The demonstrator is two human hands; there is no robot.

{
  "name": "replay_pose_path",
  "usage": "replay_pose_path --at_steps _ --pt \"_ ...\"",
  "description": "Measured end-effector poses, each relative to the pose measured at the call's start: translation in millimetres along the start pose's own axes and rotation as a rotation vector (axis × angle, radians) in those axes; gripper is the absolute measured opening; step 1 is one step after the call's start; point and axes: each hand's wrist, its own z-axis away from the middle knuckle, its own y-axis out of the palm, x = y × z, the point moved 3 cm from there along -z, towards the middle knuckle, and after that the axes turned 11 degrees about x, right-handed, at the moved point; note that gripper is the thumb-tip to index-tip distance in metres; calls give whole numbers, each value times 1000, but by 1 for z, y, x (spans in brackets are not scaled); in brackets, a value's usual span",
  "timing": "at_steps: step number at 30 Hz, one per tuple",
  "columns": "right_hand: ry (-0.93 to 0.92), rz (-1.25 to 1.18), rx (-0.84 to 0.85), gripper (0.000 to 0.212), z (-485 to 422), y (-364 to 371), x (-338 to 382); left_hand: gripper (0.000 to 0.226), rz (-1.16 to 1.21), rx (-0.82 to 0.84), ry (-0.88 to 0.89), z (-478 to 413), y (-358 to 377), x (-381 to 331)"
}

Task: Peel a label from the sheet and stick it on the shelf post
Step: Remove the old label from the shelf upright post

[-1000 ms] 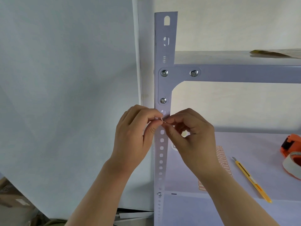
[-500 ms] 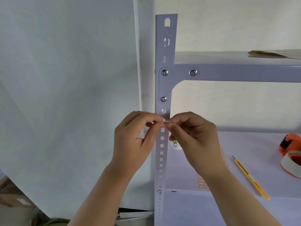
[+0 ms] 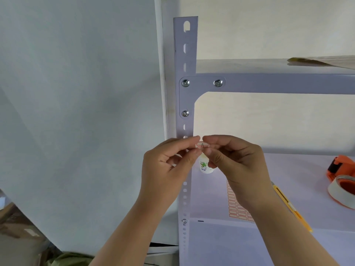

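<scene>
A small white label with a red border and a mark like an A is pinched between both hands, facing me, just right of the grey perforated shelf post. My left hand grips its left end with thumb and forefinger. My right hand grips its right end. The label is held in the air beside the post, not touching it as far as I can see. The label sheet, rows of red-bordered labels, lies flat on the lower shelf, partly hidden by my right wrist.
A small white bottle stands on the lower shelf behind my hands. A yellow utility knife lies right of the sheet. An orange tape dispenser sits at the far right. A white sheet hangs on the left.
My hands have shifted a little right, off the front of the post. The label now shows face-on between my fingertips; before it was barely visible.
</scene>
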Motion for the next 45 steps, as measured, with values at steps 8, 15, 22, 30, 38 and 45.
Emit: replay_pose_path --at_steps 8,15,22,30,38,45 --pt "-6 403 0 36 7 -25 0 10 -501 -61 217 -1 26 -13" --pt "-70 533 -32 34 10 -47 -4 6 -428 -16 148 -4 52 -11" --pt "11 222 65 28 14 -69 0 24 28 -26 -146 -2 72 -12" --pt "87 59 76 25 12 -79 -3 25 102 -46 -172 -2 82 -12" --pt "175 43 91 10 6 -76 -13 25 118 -53 -110 -4 86 -5" --pt "182 115 35 19 -3 -70 -13 22 201 -114 -92 -4 84 9"
